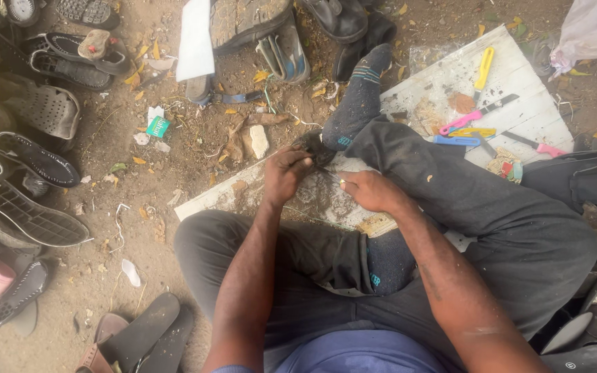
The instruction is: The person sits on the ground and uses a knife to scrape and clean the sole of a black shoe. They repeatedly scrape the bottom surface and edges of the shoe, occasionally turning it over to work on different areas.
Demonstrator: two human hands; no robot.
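Centre frame: left hand [286, 173] pinches a small dark piece [314, 146] against the white board [519, 76]. Right hand [371, 191] closed around something thin and pale-tipped, unclear. Shoes [29, 159] piled at left.

Sandals and shoe soles [29, 166] are heaped down the left edge of the frame. My white board [513, 76] lies at upper right, carrying a yellow-handled knife [484, 69], a pink-handled one [461, 122] and a blue tool [456, 141]. A small green packet [158, 127] sits on the dirt, upper left.
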